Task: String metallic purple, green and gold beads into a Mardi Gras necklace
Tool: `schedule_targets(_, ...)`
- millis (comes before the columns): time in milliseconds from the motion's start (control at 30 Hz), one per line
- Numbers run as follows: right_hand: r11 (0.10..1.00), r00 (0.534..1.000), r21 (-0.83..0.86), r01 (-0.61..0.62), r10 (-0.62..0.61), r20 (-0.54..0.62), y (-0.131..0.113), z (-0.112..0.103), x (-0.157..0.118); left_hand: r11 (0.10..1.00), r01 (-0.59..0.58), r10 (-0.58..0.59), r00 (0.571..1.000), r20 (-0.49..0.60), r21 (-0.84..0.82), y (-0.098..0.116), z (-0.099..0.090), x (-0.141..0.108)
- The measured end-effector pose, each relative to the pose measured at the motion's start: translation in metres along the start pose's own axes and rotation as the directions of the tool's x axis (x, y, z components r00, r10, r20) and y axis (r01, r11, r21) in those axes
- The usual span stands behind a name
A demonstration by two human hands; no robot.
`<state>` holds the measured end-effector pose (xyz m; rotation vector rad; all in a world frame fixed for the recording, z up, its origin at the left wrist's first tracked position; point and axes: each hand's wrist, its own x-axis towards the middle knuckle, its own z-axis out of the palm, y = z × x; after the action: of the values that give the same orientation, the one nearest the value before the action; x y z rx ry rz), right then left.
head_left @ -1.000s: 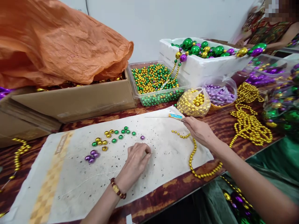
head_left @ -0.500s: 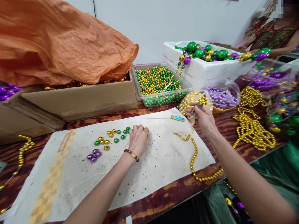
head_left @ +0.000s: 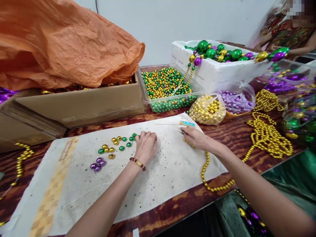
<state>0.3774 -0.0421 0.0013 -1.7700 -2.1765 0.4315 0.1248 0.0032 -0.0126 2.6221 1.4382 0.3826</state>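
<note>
My left hand (head_left: 146, 144), with a beaded bracelet at the wrist, rests on the white cloth (head_left: 158, 184), fingers curled down and closed; whatever is under them is hidden. Just left of it lie several loose green beads (head_left: 128, 144), gold beads (head_left: 111, 150) and purple beads (head_left: 97, 168). My right hand (head_left: 196, 137) is over the cloth's right side, fingers pressed together and slightly blurred; I cannot make out what they hold. Beneath and beside it runs a gold bead string (head_left: 203, 174). Close above its fingertips lies a long thin needle-like rod with a blue-labelled end (head_left: 187, 124).
Behind the cloth stand a cardboard box (head_left: 84, 107) under orange plastic (head_left: 74, 46), a clear tub (head_left: 170, 104) of small beads and a white foam box (head_left: 209, 74). Bags of gold beads (head_left: 207, 112) and purple beads (head_left: 235, 100) and gold strands (head_left: 271, 138) lie right. Another person (head_left: 291, 39) is at the far right.
My right hand has moved left and toward me, from in front of the bag of gold beads to over the cloth near the bead string's end. My left hand has stayed in place.
</note>
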Motion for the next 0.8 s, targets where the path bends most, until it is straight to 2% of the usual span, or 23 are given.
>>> schedule_targets(100, 0.988, 0.994, -0.144, 0.049, -0.033, 0.107, -0.027, 0.005, -0.002, 1.000, 0.005, -0.005, 1.000, -0.011, -0.012, 0.000, -0.003, -0.001)
schedule_targets(233, 0.948, 0.988, -0.318, 0.033, 0.016, 0.151, -0.055, 0.008, 0.006, 1.000, 0.004, -0.005, 1.000, -0.027, -0.025, -0.002, -0.001, 0.000)
schedule_targets(333, 0.924, 0.983, -0.380, 0.048, 0.025, 0.184, -0.066, 0.014, 0.016, 0.999, 0.001, -0.003, 0.999, -0.040, -0.041, -0.002, 0.000, 0.000)
schedule_targets(467, 0.913, 0.979, -0.404, 0.059, 0.027, 0.204, -0.068, 0.024, 0.023, 0.996, -0.022, 0.020, 0.999, -0.028, -0.081, 0.000, -0.001, -0.001)
schedule_targets(600, 0.918, 0.977, -0.396, 0.034, 0.052, 0.205, -0.060, 0.024, 0.020, 0.990, -0.010, 0.008, 1.000, -0.010, -0.139, -0.004, -0.007, -0.006)
schedule_targets(700, 0.926, 0.981, -0.378, -0.008, 0.080, 0.175, -0.049, 0.019, 0.011, 0.984, 0.025, -0.035, 0.998, -0.051, -0.177, -0.011, -0.014, -0.022)
schedule_targets(800, 0.934, 0.986, -0.355, -0.033, 0.089, 0.144, -0.044, 0.015, -0.003, 0.980, 0.079, -0.089, 0.995, -0.046, -0.185, -0.016, -0.020, -0.053)
